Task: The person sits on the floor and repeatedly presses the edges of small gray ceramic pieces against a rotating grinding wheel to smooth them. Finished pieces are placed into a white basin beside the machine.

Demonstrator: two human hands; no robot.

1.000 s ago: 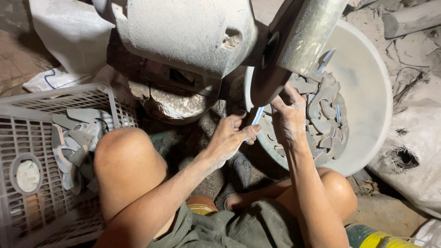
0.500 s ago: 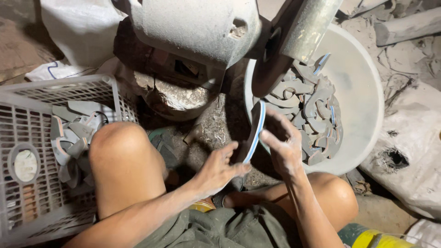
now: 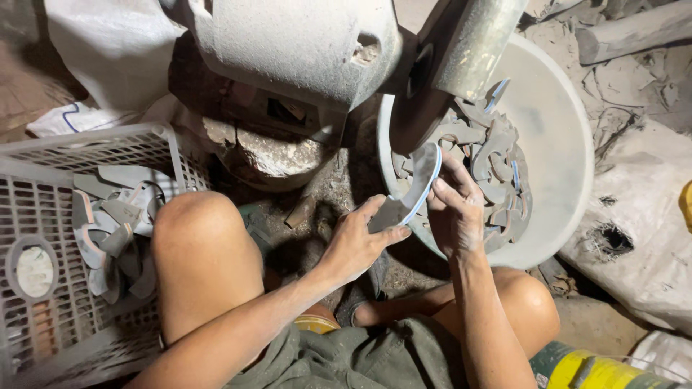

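Note:
Both my hands hold one curved grey piece with a blue edge stripe, shaped like a sandal strap. My left hand grips its lower end and my right hand holds its upper side. The piece sits just below the dusty grinding wheel of a grey machine. Behind my right hand, a wide grey basin holds several similar curved pieces.
A white plastic crate at the left holds several more grey curved pieces beside my left knee. White sacks lie at the top left and at the right. A yellow and green container is at the bottom right.
Both hands have drawn the curved piece down and away from the wheel, and it now lies turned more flat between them.

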